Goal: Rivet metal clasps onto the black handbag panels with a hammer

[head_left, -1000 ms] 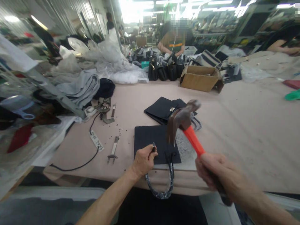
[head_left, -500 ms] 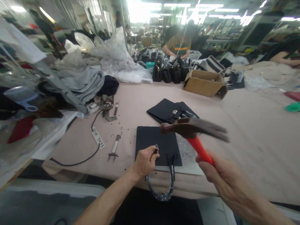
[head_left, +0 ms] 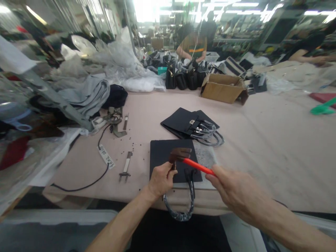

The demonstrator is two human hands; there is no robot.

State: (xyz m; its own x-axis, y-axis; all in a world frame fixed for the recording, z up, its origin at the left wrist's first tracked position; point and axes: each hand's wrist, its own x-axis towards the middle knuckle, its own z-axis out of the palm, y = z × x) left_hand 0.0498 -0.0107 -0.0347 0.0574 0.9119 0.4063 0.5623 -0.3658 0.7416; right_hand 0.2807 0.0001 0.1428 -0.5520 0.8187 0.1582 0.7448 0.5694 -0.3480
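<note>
Hands number two: left hand (head_left: 161, 179), right hand (head_left: 233, 187). One hammer (head_left: 198, 166), one cardboard box (head_left: 219, 91), one white tag (head_left: 106, 156). Dark specks (head_left: 139, 189) show several (too small for exact count).

The left hand (head_left: 162, 180) hides most of a small dark stick (head_left: 173, 167); the hammer (head_left: 189, 161) covers its top. The right hand (head_left: 231, 185) hides the end of the red handle (head_left: 199, 167). The right edge cuts off a green thing (head_left: 322, 110). The white tag (head_left: 105, 155) is too blurry to read.

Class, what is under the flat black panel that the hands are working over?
A pale speckled slab shows past the right side of the black panel and seems to run beneath it. Whatever else the panel covers cannot be seen.
</note>
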